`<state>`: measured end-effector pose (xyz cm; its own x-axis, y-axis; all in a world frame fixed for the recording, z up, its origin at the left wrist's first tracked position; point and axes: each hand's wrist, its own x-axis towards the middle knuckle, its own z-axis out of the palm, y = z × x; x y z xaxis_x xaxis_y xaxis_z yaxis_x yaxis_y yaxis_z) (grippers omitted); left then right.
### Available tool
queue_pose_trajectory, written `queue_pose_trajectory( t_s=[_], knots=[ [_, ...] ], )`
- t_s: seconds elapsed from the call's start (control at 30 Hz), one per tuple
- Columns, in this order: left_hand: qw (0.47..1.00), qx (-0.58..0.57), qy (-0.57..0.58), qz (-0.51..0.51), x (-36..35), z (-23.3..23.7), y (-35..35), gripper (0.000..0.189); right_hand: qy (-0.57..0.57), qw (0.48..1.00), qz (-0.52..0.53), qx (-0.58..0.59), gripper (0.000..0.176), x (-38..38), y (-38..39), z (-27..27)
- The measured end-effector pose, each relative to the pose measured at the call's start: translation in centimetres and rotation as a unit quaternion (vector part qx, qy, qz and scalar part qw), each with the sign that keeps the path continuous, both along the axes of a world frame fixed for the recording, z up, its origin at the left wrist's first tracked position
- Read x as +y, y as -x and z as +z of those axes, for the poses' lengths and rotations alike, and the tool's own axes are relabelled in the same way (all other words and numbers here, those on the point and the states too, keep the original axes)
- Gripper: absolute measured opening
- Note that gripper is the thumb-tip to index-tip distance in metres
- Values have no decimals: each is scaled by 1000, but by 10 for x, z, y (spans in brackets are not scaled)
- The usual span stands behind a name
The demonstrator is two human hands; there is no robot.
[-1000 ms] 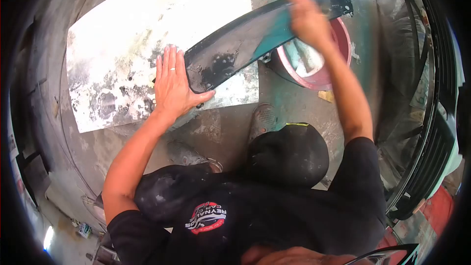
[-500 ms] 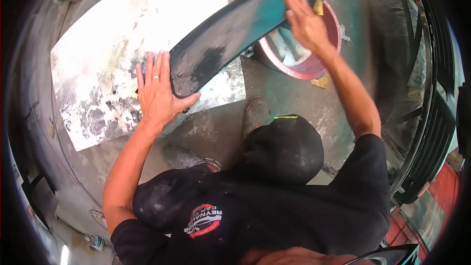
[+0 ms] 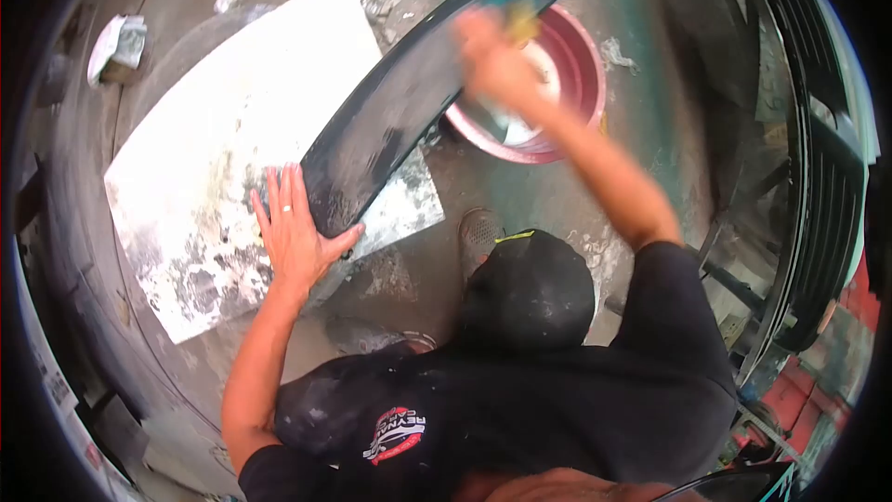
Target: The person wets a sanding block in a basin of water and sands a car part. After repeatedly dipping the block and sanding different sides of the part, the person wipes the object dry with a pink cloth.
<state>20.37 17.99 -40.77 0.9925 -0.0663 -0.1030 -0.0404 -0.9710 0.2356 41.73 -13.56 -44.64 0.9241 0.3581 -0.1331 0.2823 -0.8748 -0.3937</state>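
A long, dark curved panel [image 3: 376, 112] lies slantwise, its near end on a white stained board [image 3: 265, 84] and its far end over a pink basin [image 3: 587, 74]. My left hand [image 3: 295, 237] is spread against the panel's near end, with the thumb along the bottom edge and the fingers at its left side. Toward the far end, my right hand [image 3: 502, 65] is over the panel, smeared by motion. A blurred yellow item [image 3: 523, 22] shows beside its fingers; whether the hand grips it is unclear. Whitish contents partly show inside the basin.
A folded paper-like item [image 3: 119, 48] lies on the floor at the upper left. Black slatted parts [image 3: 818, 158] stand along the right side. My shoe [image 3: 480, 231] and dark-clothed knee [image 3: 531, 288] are below the board and basin.
My right hand has moved left and toward me along the panel. The panel, board and basin appear shifted left in view. My left hand remains at the panel's near end.
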Motion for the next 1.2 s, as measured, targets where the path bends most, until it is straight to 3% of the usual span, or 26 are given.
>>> queue_pose_trajectory(
  t_s=[0.03, 0.1, 0.2, 0.23, 0.27, 0.3, 0.33, 0.37, 0.43, 0.5, 0.53, 0.57, 0.6, 0.63, 0.7, 0.77, 0.83, 0.87, 0.9, 0.97, 1.03, 1.1, 1.17, 1.2],
  knots=[
    [1000, -9, -2, -12, 1, 0, 0, 119, 12, 953, 191, -236, 50, 33, 54, 5],
    [1000, -22, -11, -16, 2, -6, 1, 121, -217, 892, 367, -147, 49, 78, 118, 4],
    [999, -34, -10, -29, 4, -9, 1, 121, -170, 883, 409, -155, 51, 61, 76, 14],
    [999, -37, -11, -27, 6, -11, 4, 121, -113, 933, 308, -150, 47, 39, 48, 16],
    [998, -51, -14, -37, 7, -14, 4, 122, -59, 989, 134, -4, 42, 19, -2, 10],
    [997, -60, -20, -42, 7, -13, 3, 122, 107, 988, 110, -28, 38, -26, -66, -6],
    [998, -49, -17, -39, 5, -11, 3, 122, -34, 963, -7, -269, 37, -63, -113, -11],
    [999, -39, -13, -35, 5, -9, 3, 123, -61, 959, -52, -270, 38, -97, -149, -17],
    [998, -43, -18, -34, 5, -8, -2, 124, 70, 968, -13, -241, 38, -121, -172, -8],
    [999, -22, -21, -25, 2, -5, 1, 124, 24, 952, -103, -286, 39, -101, -165, -29],
    [999, -23, -21, -20, 0, -2, 0, 124, -8, 933, -180, -311, 39, -84, -139, -19],
    [999, -26, -20, -31, -3, 3, -5, 125, -76, 873, -276, -395, 38, -68, -119, -15],
    [999, -27, -20, -38, -6, 8, -9, 125, -191, 842, -326, -385, 39, -57, -97, -7],
    [999, -21, -21, -26, -12, 11, -14, 125, -302, 798, -372, -365, 40, -46, -75, 3],
    [1000, 0, 25, -18, -24, 20, -25, 125, -384, 754, -497, -191, 42, -31, -27, 40],
    [1000, -9, 16, -14, -25, 23, -30, 124, -416, 736, -501, -187, 43, -31, -20, 8],
    [998, -27, 49, 7, -21, 17, -34, 122, -504, 650, -541, -178, 44, -16, -26, 14],
    [998, -38, 47, 10, -19, 15, -34, 122, -653, 515, -548, -86, 40, -14, -29, 20],
    [998, -50, 35, 11, -20, 16, -31, 121, -658, 516, -541, -86, 40, -15, -31, 21],
    [998, -64, 21, 20, -13, 21, -20, 121, -764, 450, -453, 91, 37, -27, -34, 19],
    [996, -86, -3, 23, 5, 26, -10, 120, -765, 461, -437, 110, 33, -18, -26, 40],
    [995, -97, 8, 24, 39, 37, 4, 120, -763, 534, -346, 115, 27, -5, -5, 60],
    [995, -32, 83, 43, 74, 64, 19, 115, -770, 547, -297, 138, 28, 4, 14, 85],
    [996, -35, 73, 45, 97, 68, 27, 115, -754, 594, -238, 148, 29, 9, 20, 95]
  ],
)
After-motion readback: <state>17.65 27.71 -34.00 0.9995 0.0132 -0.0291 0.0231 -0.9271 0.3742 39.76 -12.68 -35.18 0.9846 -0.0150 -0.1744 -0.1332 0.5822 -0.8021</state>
